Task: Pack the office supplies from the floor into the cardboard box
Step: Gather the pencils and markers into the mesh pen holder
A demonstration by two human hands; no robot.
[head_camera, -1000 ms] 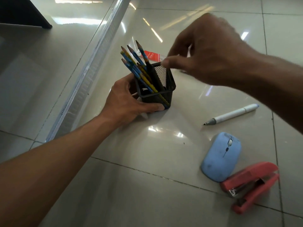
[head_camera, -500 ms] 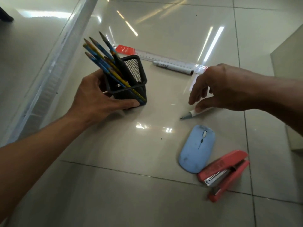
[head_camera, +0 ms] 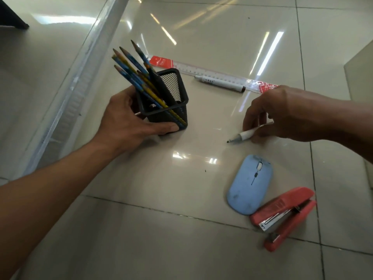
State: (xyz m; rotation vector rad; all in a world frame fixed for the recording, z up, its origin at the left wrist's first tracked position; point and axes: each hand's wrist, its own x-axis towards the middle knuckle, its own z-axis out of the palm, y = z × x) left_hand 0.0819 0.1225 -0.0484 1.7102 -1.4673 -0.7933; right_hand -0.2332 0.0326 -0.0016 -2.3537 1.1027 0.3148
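My left hand (head_camera: 125, 120) grips a black mesh pencil holder (head_camera: 173, 93) that stands tilted on the floor with several blue and yellow pencils (head_camera: 133, 67) in it. My right hand (head_camera: 282, 114) pinches a white uncapped marker (head_camera: 245, 135) whose tip points left, low over the tiles. A second white marker (head_camera: 220, 82) lies beside a clear ruler with red ends (head_camera: 201, 70) farther back. A pale blue mouse (head_camera: 249, 184) and a red stapler (head_camera: 284, 217) lie at the near right.
A pale upright panel (head_camera: 361, 73) at the right edge could be the cardboard box; I cannot tell. A long metal floor rail (head_camera: 66, 93) runs diagonally on the left. A dark furniture base (head_camera: 10, 19) sits at the top left. The floor is glossy tile.
My right hand left the pencil holder, came down to the right and closed its fingers on the white marker. My left hand kept its grip on the holder.
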